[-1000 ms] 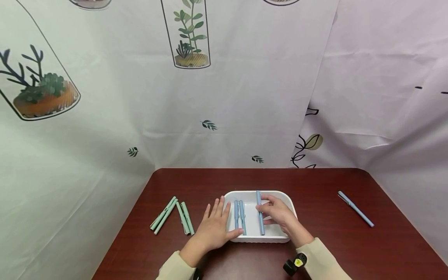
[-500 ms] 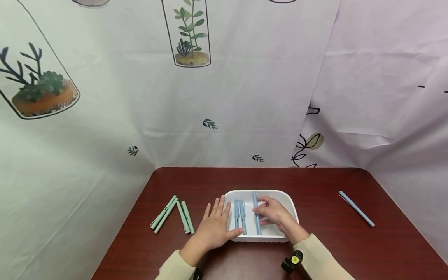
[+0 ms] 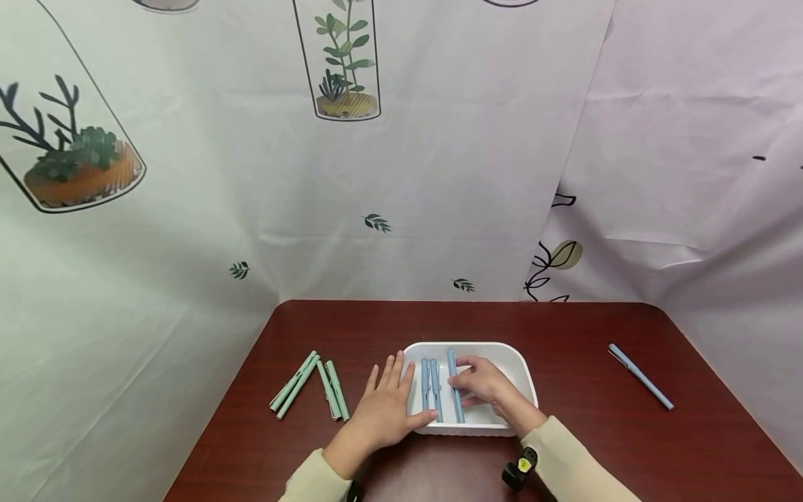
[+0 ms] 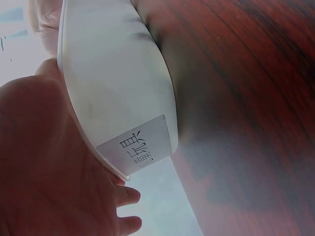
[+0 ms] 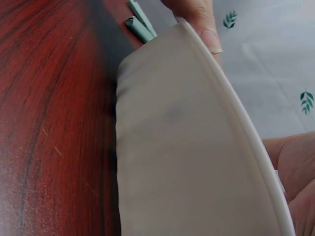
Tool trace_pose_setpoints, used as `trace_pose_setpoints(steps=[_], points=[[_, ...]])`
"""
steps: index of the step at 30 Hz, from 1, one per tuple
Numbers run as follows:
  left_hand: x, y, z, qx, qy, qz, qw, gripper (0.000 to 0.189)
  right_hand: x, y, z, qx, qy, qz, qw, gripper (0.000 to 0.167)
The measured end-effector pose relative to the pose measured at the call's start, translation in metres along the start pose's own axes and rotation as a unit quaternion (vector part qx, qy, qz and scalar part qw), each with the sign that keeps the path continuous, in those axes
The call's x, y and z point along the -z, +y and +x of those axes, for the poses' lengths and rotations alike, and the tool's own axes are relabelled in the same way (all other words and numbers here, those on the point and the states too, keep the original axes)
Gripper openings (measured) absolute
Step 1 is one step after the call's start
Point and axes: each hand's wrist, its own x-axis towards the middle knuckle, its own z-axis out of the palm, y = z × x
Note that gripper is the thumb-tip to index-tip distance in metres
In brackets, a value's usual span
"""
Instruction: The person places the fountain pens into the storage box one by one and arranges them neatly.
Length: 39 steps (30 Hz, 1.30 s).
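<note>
A white tray [image 3: 467, 430] stands on the table, with two light-blue pens [image 3: 425, 383] lying side by side in its left part. My right hand [image 3: 488, 385] reaches over the tray and pinches a third blue pen [image 3: 452, 361] between thumb and fingers, just right of that pair. With fingers spread and straight, my left hand [image 3: 383, 411] rests on the tray's left rim, its thumb along the front corner. The left wrist view shows the left palm [image 4: 54, 162] against the tray's outer wall [image 4: 113, 83]. In the right wrist view, the tray wall hides the pinched pen.
Several green pens [image 3: 295, 385] lie on the dark red table [image 3: 564, 453] left of the tray. Another blue pen [image 3: 640, 376] lies far right. A label [image 4: 140, 147] is stuck on the tray's side. Printed cloth [image 3: 452, 174] hangs behind the table.
My right hand has carried the pinched blue pen leftward inside the tray, closer to the two lying pens. The left hand has stayed on the rim.
</note>
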Motion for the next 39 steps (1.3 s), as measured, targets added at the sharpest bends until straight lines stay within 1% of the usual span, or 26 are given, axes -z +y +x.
trace_pose_setpoints(steps=[8,13,19,24,27,31,39], points=[[-0.002,-0.002,0.000,-0.009,0.009,0.001,0.9999,0.097,-0.010,0.002,0.005,-0.008,-0.013,-0.012,0.9998,0.047],[-0.006,-0.002,0.001,-0.013,0.015,0.006,0.9998,0.098,-0.012,0.005,0.006,-0.012,-0.019,-0.036,0.9991,0.045],[-0.007,-0.002,0.002,-0.013,0.014,0.010,0.9998,0.098,-0.013,0.007,0.009,-0.013,-0.014,-0.056,0.9982,0.042],[-0.005,-0.003,0.002,-0.008,0.012,0.008,0.9999,0.098,-0.017,0.004,0.011,-0.018,-0.016,-0.068,0.9974,0.040],[-0.002,-0.004,0.001,-0.005,0.016,0.008,0.9998,0.098,-0.020,0.000,0.013,-0.018,-0.014,-0.080,0.9965,0.038],[-0.003,-0.005,0.001,-0.009,0.017,0.006,0.9998,0.098,-0.020,-0.001,0.011,-0.021,-0.004,-0.095,0.9952,0.032],[-0.005,-0.005,0.001,-0.013,0.010,0.009,0.9998,0.097,-0.023,0.003,0.008,-0.001,0.004,-0.108,0.9941,0.027]])
